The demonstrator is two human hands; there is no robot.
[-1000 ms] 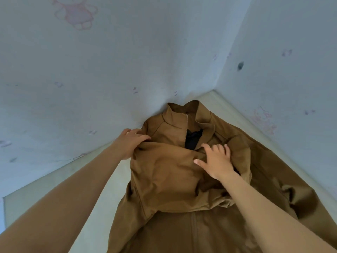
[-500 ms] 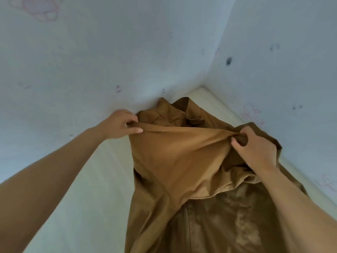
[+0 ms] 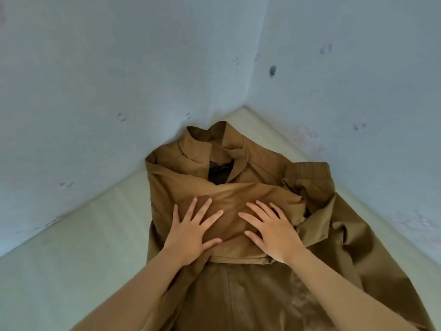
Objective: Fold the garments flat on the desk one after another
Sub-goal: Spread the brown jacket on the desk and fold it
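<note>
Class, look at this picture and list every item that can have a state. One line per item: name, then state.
Brown jacket: lying front up on the desk, partly folded.
Folded flap: laid across the chest, wrinkled.
Collar: open, dark lining showing.
Ribbed edge: bunched at the right.
Left hand: open, fingers spread, pressing flat on the flap.
Right hand: open, fingers spread, pressing flat on the flap.

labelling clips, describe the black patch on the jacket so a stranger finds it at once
A brown jacket lies on the desk, its collar pushed into the wall corner. Just below the collar's opening sits the black patch, the only dark cloth amid brown.
</note>
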